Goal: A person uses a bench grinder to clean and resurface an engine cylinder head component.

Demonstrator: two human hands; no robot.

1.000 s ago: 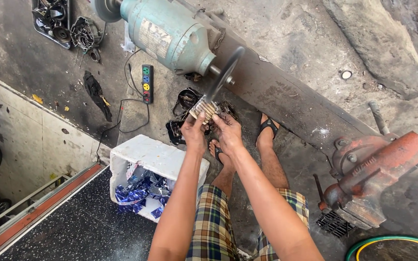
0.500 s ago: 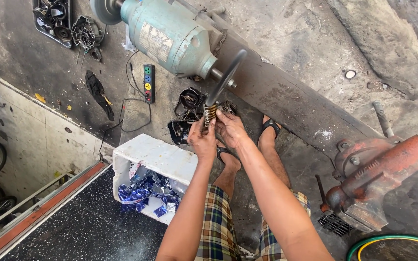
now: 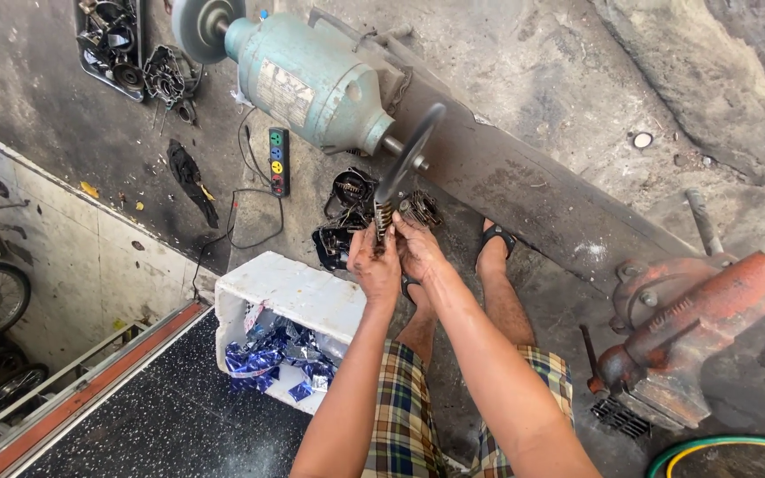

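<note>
Both hands gripped one small finned metal part, pressed against the edge of the grinder wheel. Left hand clenched on its lower left side, right hand clamped on from the right. Green motor sat on the bench behind; white foam box below the wrists, red vise at right.

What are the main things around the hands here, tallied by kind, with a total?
Bench grinder: 1
Grinding wheel: 1
Small metal part held to the wheel by the left hand and right hand: 1
Red vise: 1
White foam box: 1
Power strip: 1
Total: 6
</note>
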